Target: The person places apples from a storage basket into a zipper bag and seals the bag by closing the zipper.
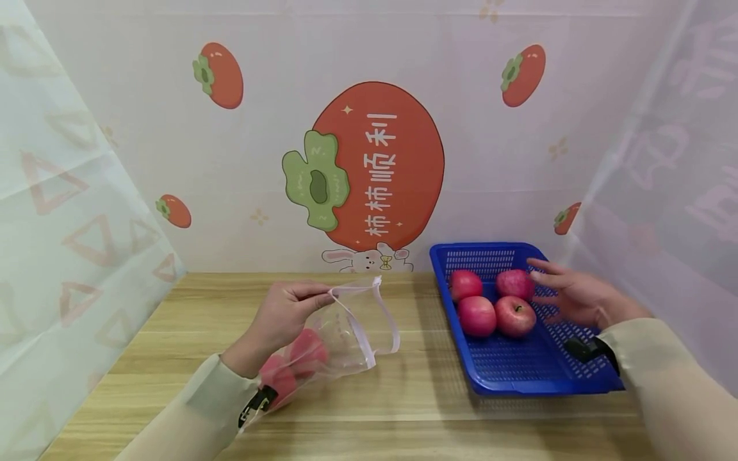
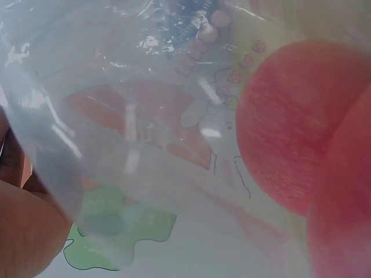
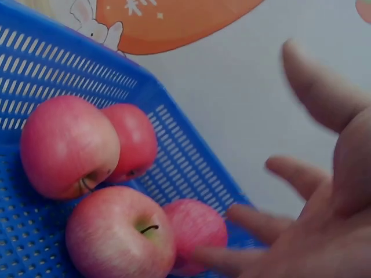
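My left hand (image 1: 288,317) pinches the rim of a clear zip bag (image 1: 346,333) between thumb and fingers, and the bag's mouth gapes toward the right. Red apples (image 1: 308,352) lie inside the bag beneath my left wrist; two of them fill the right side of the left wrist view, behind the clear plastic (image 2: 145,133). Over the right side of a blue basket (image 1: 496,387), my right hand (image 1: 576,298) is spread with nothing in it. Several red apples (image 1: 515,317) sit in the basket, and the right fingertips overlap the rearmost right apple (image 3: 197,231) in the right wrist view.
The wooden table (image 1: 421,422) carries both bag and basket. Behind it stands a white backdrop (image 1: 461,38) printed with persimmons, and pale sheets (image 1: 69,160) hang at both sides. The basket's far rim is close to the backdrop.
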Demonstrator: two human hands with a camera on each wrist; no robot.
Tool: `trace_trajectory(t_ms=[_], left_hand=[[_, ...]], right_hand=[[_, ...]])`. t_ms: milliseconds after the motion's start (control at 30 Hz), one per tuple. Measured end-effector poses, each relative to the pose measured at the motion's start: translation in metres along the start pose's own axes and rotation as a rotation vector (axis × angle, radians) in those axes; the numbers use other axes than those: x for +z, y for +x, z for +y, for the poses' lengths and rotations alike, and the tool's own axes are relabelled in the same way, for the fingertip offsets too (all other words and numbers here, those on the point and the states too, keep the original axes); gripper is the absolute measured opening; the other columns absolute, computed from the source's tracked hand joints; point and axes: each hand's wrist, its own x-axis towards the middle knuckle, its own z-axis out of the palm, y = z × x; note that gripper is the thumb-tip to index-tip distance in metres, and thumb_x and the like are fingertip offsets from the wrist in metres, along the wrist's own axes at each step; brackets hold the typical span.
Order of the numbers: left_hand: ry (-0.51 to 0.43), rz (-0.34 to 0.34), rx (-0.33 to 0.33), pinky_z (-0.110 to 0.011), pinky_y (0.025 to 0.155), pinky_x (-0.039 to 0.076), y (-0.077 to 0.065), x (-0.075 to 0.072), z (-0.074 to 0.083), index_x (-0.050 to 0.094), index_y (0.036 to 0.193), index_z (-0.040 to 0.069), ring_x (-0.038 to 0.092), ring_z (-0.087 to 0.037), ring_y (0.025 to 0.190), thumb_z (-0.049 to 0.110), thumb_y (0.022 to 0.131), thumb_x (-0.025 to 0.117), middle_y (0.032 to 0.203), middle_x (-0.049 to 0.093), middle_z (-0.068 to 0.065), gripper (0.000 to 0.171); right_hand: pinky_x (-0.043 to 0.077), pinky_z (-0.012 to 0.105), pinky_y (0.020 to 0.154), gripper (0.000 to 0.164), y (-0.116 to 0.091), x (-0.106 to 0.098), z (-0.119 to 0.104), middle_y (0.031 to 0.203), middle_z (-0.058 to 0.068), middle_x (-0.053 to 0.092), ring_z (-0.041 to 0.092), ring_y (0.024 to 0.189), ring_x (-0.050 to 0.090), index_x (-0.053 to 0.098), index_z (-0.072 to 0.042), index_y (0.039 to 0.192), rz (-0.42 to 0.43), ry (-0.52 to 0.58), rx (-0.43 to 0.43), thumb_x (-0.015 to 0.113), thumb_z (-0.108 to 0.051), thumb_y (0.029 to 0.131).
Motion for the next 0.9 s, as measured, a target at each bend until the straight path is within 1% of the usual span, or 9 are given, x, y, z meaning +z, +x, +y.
trace_trajectory(t_ms=[67,167,233,333,533,633,767,900], left_hand=[[0.003,0.002,-0.002,-0.033,0.080,0.054,0.000,0.000,0.000,0.081,0.101,0.011,0.068,-0.016,0.092,0.021,0.088,0.078,0.099,0.075,0.002,0.017],[0.006,0.005,-0.005,-0.032,0.079,0.054,0.000,0.000,0.000,0.081,0.101,0.011,0.068,-0.016,0.091,0.021,0.088,0.079,0.098,0.075,0.002,0.017],[0.007,0.006,-0.006,-0.032,0.079,0.053,0.000,0.000,0.000,0.081,0.101,0.010,0.068,-0.017,0.091,0.021,0.088,0.079,0.098,0.075,0.002,0.018],[0.004,0.004,-0.003,-0.033,0.079,0.054,-0.001,-0.001,0.000,0.081,0.102,0.009,0.068,-0.017,0.091,0.021,0.088,0.078,0.098,0.075,0.001,0.019],[0.003,0.003,-0.002,-0.034,0.080,0.054,-0.002,-0.001,0.000,0.081,0.101,0.012,0.068,-0.016,0.091,0.022,0.087,0.079,0.099,0.075,0.001,0.017],[0.006,0.003,-0.006,-0.035,0.080,0.053,-0.002,-0.001,0.000,0.081,0.100,0.012,0.068,-0.016,0.092,0.022,0.087,0.079,0.099,0.075,0.001,0.017],[0.013,0.005,-0.008,-0.036,0.081,0.053,-0.002,0.000,-0.001,0.081,0.100,0.012,0.068,-0.016,0.092,0.023,0.087,0.079,0.098,0.075,0.002,0.017],[0.012,0.004,0.001,-0.036,0.080,0.053,0.000,0.001,-0.002,0.082,0.100,0.012,0.068,-0.016,0.092,0.022,0.088,0.079,0.098,0.075,0.002,0.016]], right_hand=[[0.012,0.080,0.100,0.084,0.003,-0.001,0.004,0.161,0.014,-0.026,0.054,0.143,-0.006,-0.009,-0.025,0.160,0.033,0.006,0.083,0.053,-0.032,0.105],[0.022,0.079,0.098,0.087,0.007,0.000,0.009,0.160,0.023,-0.022,0.058,0.141,-0.001,-0.010,-0.020,0.159,0.064,0.013,0.168,0.056,-0.026,0.103],[0.028,0.077,0.096,0.087,0.008,0.001,0.011,0.159,0.026,-0.020,0.059,0.139,0.001,-0.010,-0.018,0.159,0.080,0.023,0.200,0.057,-0.019,0.103],[0.036,0.073,0.094,0.087,0.012,0.004,0.014,0.157,0.029,-0.018,0.061,0.138,0.005,-0.009,-0.016,0.159,0.087,0.003,0.230,0.057,-0.013,0.101],[0.042,0.070,0.091,0.086,0.022,0.009,0.022,0.153,0.033,-0.012,0.061,0.131,0.013,-0.004,-0.011,0.159,0.059,-0.030,0.240,0.057,-0.005,0.098],[0.045,0.066,0.090,0.086,0.027,0.010,0.027,0.150,0.034,0.000,0.055,0.126,0.026,-0.001,-0.008,0.159,0.053,-0.074,0.233,0.058,-0.002,0.097],[0.050,0.059,0.089,0.087,0.034,0.010,0.032,0.144,0.034,0.011,0.046,0.118,0.040,0.003,-0.005,0.158,0.052,-0.146,0.228,0.061,0.002,0.094],[0.052,0.053,0.088,0.089,0.037,0.009,0.034,0.141,0.034,0.013,0.041,0.110,0.050,0.005,-0.003,0.158,0.051,-0.184,0.220,0.062,0.007,0.090]])
